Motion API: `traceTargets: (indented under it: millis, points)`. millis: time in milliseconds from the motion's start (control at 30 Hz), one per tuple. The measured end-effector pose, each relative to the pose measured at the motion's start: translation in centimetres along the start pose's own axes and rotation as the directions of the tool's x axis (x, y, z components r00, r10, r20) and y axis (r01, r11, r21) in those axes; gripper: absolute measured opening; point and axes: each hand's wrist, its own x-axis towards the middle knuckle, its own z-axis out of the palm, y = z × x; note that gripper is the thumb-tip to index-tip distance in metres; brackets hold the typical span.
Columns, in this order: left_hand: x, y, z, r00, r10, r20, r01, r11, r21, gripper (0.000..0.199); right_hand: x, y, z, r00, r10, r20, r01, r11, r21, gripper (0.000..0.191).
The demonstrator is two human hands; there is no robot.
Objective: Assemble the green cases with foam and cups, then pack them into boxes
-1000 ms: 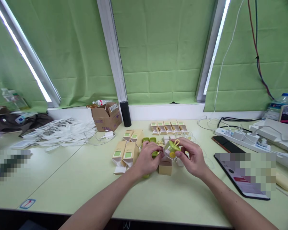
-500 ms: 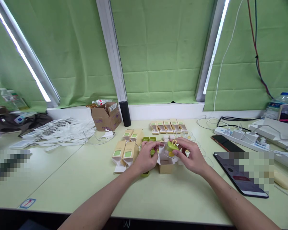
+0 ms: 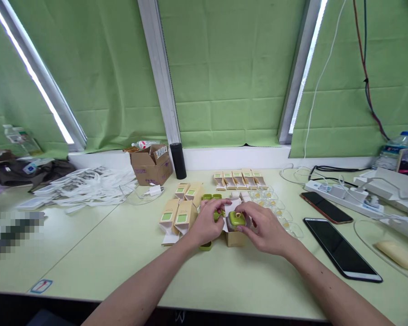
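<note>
Green curtains (image 3: 224, 77) cover the windows in front of me, hanging between slanting grey window posts (image 3: 160, 68), and bright white light (image 3: 32, 74) slips through in thin strips at the far left and toward the right. Below them runs a low white ledge (image 3: 217, 158), and against it stands a long pale-green table (image 3: 98, 262), a seam crossing its top on the left, with darkness under its front edge.
</note>
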Motion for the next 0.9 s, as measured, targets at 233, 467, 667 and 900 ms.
traceTargets:
  millis: [233, 467, 667, 900]
  points:
    - [0.0, 0.0, 0.2, 1.0, 0.009, -0.025, -0.009, 1.0, 0.025, 0.063, 0.1, -0.6, 0.3, 0.997, -0.041, 0.065, 0.04, 0.999, 0.011, 0.018]
    - [-0.1, -0.1, 0.3, 0.999, 0.029, -0.025, -0.028, 0.999, 0.021, 0.061, 0.4, -0.8, 1.0, 0.997, -0.075, -0.029, 0.075, 0.997, -0.023, 0.016]
    - [-0.2, -0.5, 0.4, 0.999, 0.042, -0.02, -0.042, 0.999, 0.012, 0.061, 0.1, -0.4, 1.7, 0.998, -0.031, -0.062, 0.027, 0.998, -0.061, 0.015]
    - [-0.1, -0.6, 0.5, 0.998, 0.062, -0.02, -0.062, 0.998, 0.001, 0.06, 0.3, -0.4, 2.0, 0.996, 0.071, -0.05, -0.075, 0.994, -0.084, 0.019]
